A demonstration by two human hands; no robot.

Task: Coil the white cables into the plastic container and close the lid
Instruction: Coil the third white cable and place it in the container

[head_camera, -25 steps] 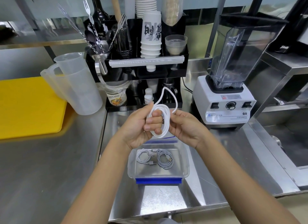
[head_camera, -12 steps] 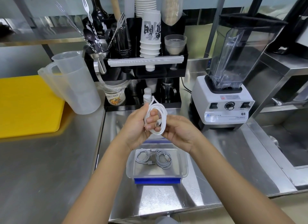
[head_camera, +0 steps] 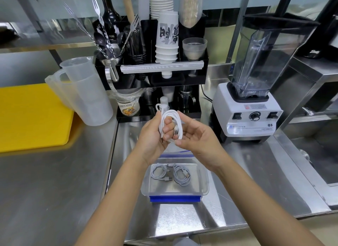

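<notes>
- Two white cables (head_camera: 170, 174) are coiled and lying flat in the clear plastic container (head_camera: 204, 179), side by side and touching at the middle.
- A third cable coil (head_camera: 172, 125) is wound up in my hands, held above and behind the container, not in it yet.
- My left hand (head_camera: 152, 136) is clenched on the coil with the loops running around its fingers. My right hand (head_camera: 197, 137) pinches the coil's lower right edge between thumb and fingertips, palm loosely cupped.
- One plug end sits inside the loop and the other sticks out at the bottom left, so I judge the winding basically done.
- Left to do: drop this coil in, then fit the lid. I read the blue-edged piece (head_camera: 176, 155) behind the container as the lid, but my wrists mostly hide it.
- Room: the right half of the container floor is bare, enough for the coil by my estimate.
- The container sits near the front edge of the steel counter (head_camera: 256, 172), blue clip (head_camera: 175, 198) facing me.
- Clutter: blender (head_camera: 248, 114) to the right, black cup rack (head_camera: 159, 77) just behind my hands, measuring jugs (head_camera: 86, 97) and yellow board (head_camera: 31, 115) to the left. A straight drop is clear.
</notes>
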